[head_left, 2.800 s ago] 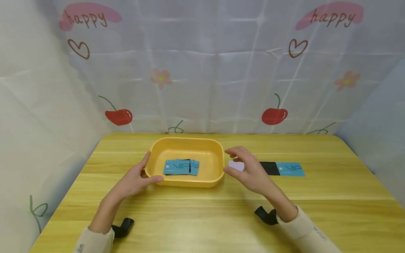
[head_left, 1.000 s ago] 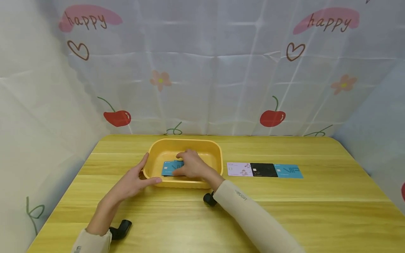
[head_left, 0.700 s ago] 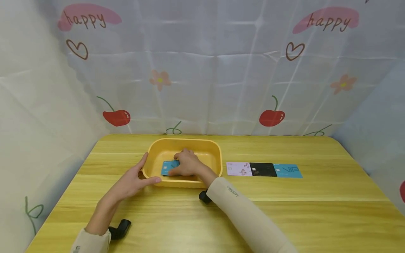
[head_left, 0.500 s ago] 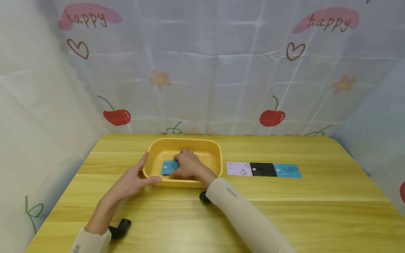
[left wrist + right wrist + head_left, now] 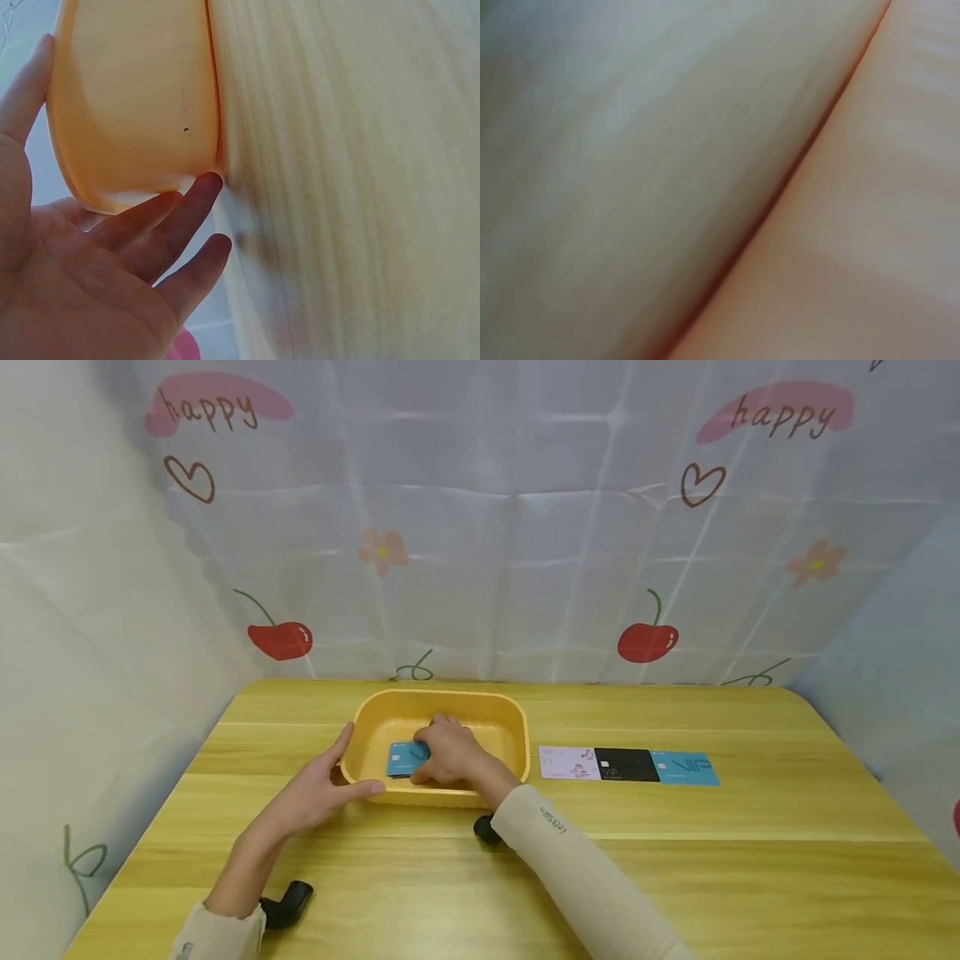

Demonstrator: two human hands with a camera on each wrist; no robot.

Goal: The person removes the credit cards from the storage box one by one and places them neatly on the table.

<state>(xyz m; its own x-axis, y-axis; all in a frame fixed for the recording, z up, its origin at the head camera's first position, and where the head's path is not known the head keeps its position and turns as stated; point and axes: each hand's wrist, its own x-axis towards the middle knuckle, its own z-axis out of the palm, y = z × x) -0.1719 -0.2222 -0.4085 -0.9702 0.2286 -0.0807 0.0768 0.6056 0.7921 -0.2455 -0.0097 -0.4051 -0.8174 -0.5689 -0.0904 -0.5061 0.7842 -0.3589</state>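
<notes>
A yellow plastic basin (image 5: 480, 697) stands on the wooden table in the head view. My left hand (image 5: 311, 793) holds its near left corner, thumb over the front rim and fingers against the outer side; the left wrist view shows the fingers touching the basin's wall. Inside, my right hand (image 5: 453, 753) grips a blue VIP card (image 5: 405, 757), thumb at its near edge and fingers at the far edge. The hand covers the card's right part. A dark card edge shows just below it. The right wrist view is blurred and shows no fingers.
Right of the basin, a lilac card (image 5: 567, 762), a black VIP card (image 5: 626, 764) and a second blue VIP card (image 5: 686, 767) lie side by side in a row. A patterned white curtain (image 5: 480, 568) hangs behind the table.
My right hand has moved from beside the lilac card into the basin, onto the card pile. Over the last half second it has hardly shifted. The left hand stays at the basin.
</notes>
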